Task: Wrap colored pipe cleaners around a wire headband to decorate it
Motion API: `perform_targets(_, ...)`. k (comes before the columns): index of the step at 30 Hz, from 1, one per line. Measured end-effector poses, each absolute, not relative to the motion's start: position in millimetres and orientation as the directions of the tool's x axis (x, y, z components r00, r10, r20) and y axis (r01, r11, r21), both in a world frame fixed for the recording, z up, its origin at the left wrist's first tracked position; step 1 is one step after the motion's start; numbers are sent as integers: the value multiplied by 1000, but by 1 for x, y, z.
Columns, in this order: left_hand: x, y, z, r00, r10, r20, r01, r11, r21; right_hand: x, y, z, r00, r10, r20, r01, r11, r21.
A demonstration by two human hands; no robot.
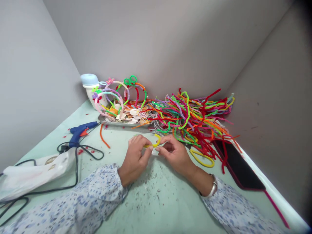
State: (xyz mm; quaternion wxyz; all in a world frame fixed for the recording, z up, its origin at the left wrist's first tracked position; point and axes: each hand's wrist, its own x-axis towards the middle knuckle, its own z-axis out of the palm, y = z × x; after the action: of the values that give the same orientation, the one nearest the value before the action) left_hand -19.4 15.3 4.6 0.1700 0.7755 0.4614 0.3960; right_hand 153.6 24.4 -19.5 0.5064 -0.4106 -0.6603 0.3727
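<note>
"At the middle of the table (156, 208), what are the hands holding?"

"One fuzzy yellow pipe cleaner (158, 140), bent into a soft hook. The left hand (136, 157) pinches it, thumb and forefinger closed on it."

"And the right hand (177, 155)?"

"Thumb and forefinger curl near the hook's free end, slightly parted. I can't tell whether they touch it."

"What about the surface?"

"Pale green, sprinkled with dark specks, with plain grey walls (156, 39) around. A smooth blue glue gun (77, 132) lies to the left, its dark cord (77, 169) looping beside a crumpled white bag (48, 167)."

"Any containers?"

"A shallow metal tray (122, 124), full of flat, pale, shell-like pieces (134, 112). Fuzzy-wrapped hoops (96, 104) stand at its left and back. Just behind leans a white bottle (90, 95) with a light-blue lid (89, 79). Rightward sprawls a tangled heap of bright pipe cleaners (200, 113)."
</note>
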Motion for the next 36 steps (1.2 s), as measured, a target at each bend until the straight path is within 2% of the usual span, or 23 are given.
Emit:
perform_targets(4, -19, 15, 6, 223, 863, 454, 556, -495, 668, 157, 23, -16, -168, 799, 578, 311, 599, -738)
perform_targets(6, -19, 15, 6, 221, 864, 452, 551, -493, 673, 158, 23, -13, -210, 749, 629, 359, 657, -663)
perform_targets(9, -18, 14, 6, 224, 863, 452, 542, -496, 679, 159, 22, -13, -240, 715, 657, 380, 692, -614)
perform_targets(24, -18, 13, 7, 220, 882, 417, 509, -468, 722, 158, 21, -10, -230, 661, 714, 397, 734, -551)
perform_targets(36, -18, 12, 8, 233, 865, 444, 510, -497, 702, 158, 22, -8, -187, 692, 697, 401, 702, -589)
